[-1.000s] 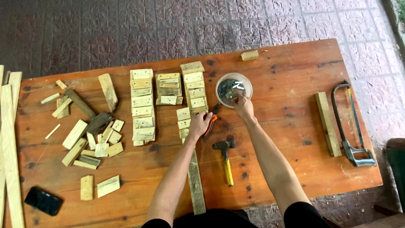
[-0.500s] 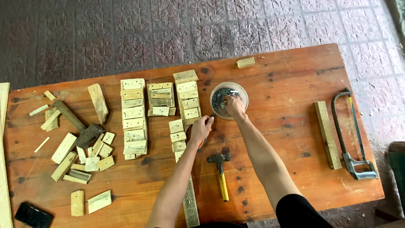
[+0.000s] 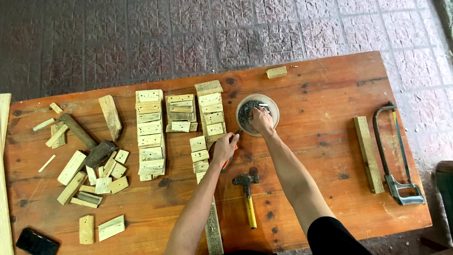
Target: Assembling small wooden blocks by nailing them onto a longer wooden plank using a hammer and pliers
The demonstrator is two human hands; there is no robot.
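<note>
The right hand reaches into the bowl of nails just above the frame's centre, fingers curled in among them; whether they are pinching a nail I cannot tell. Sharp points could prick, or a tug could tip the bowl. The left hand is closed around an orange-handled tool beside the wood blocks, which an elbow could scatter. Open worktop lies to the right, before the saw.

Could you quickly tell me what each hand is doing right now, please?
Left hand: closed around an orange-handled tool on the table.
Right hand: fingers down in the bowl of nails; whether it grips any cannot be told.
</note>
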